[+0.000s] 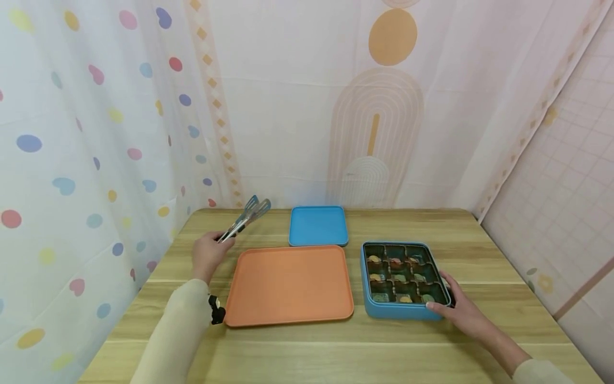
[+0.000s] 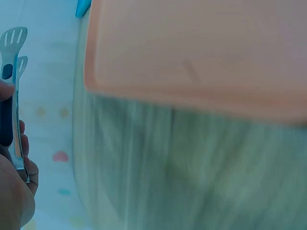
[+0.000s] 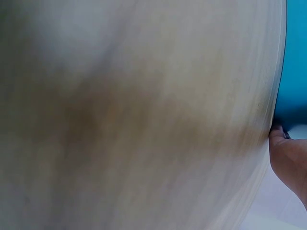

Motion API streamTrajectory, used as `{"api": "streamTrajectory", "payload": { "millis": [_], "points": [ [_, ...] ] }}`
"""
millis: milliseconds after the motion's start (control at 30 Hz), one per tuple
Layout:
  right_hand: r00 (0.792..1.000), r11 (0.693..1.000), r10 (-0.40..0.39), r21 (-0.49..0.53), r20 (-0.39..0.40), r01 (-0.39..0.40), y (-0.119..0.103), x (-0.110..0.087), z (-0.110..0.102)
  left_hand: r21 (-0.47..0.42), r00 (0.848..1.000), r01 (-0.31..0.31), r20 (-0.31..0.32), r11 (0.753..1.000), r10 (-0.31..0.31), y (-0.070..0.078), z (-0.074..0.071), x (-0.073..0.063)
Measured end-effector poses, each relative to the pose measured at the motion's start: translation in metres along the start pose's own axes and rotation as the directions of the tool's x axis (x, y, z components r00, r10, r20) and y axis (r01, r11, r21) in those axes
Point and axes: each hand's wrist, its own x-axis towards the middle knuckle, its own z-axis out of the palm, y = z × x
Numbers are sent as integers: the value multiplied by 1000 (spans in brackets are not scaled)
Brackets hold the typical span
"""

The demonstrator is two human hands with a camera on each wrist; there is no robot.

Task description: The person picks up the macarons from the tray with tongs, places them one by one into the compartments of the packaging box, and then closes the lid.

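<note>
My left hand (image 1: 210, 257) grips a pair of metal kitchen tongs (image 1: 247, 217) by the dark handles, beyond the left edge of an orange tray (image 1: 290, 285). The slotted heads stand apart and point away, up to the right; nothing lies between them. In the left wrist view the fingers wrap round the tongs (image 2: 13, 43). On the right, my right hand (image 1: 465, 314) holds a blue square box (image 1: 400, 310) at its near right corner, thumb at the front rim, other fingers partly hidden along the side. A dark divided insert (image 1: 400, 272) inside carries small yellow, green and reddish pieces.
Behind the orange tray lies a flat blue lid-like tray (image 1: 318, 226). All stand on a wood-grain table (image 1: 307, 354). Patterned curtains (image 1: 288, 106) hang close behind the table and along both sides. A dark band (image 1: 217, 309) sits at the left wrist.
</note>
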Motion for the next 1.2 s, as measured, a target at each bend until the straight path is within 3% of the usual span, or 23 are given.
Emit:
{"api": "streamTrajectory", "payload": {
  "millis": [300,667,1200],
  "points": [
    [1000,1000,14,-7,1,-14,0,0,0,-24,989,93,-109,995,-96,-29,-18,-9],
    [1000,1000,18,-21,-4,-18,0,0,0,-30,967,213,-134,977,-215,-58,-35,-22],
    [1000,1000,18,-2,-1,-18,0,-1,1,-9,947,293,-131,956,-292,-78,-44,-31]
  ]
}}
